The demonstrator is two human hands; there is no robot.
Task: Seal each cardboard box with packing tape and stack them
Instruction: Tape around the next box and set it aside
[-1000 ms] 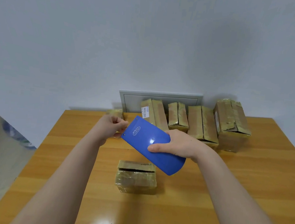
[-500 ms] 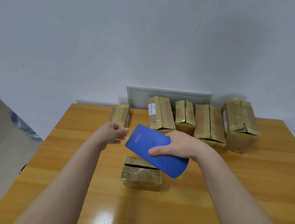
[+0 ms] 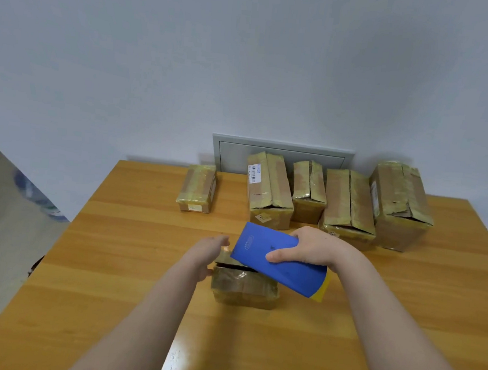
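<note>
The fingers [image 3: 300, 234] of the right hand [image 3: 314, 248] curl over the far edge of one blue tape dispenser [image 3: 261, 245], with the thumb flat on its face in a firm hold. The dispenser is tilted, its high corner toward 10 o'clock and its rounded low end toward 4 o'clock, where a sliver of yellow shows beneath. It hangs over the right part of the near box [image 3: 242, 288].

The fingers [image 3: 222, 240] of the left hand [image 3: 206, 252] reach forward to that box's far left corner. They are blurred and partly hidden by the dispenser, so I cannot tell whether they pinch anything or only touch the flap.

The near box sits in the middle of the bench [image 3: 112, 262], wrapped in glossy tape, with a dark gap under its top flap.

There are six boxes in all. The other five stand along the far edge. A small box [image 3: 196, 188] stands alone at 11 o'clock from the near one. The other four stand close together from 12 to 2 o'clock: a labelled box [image 3: 269, 190], a short box [image 3: 308, 190], a long box [image 3: 348, 205] and a tall box [image 3: 400, 204].

One grey panel [image 3: 233, 154] is set in the wall behind them.
</note>
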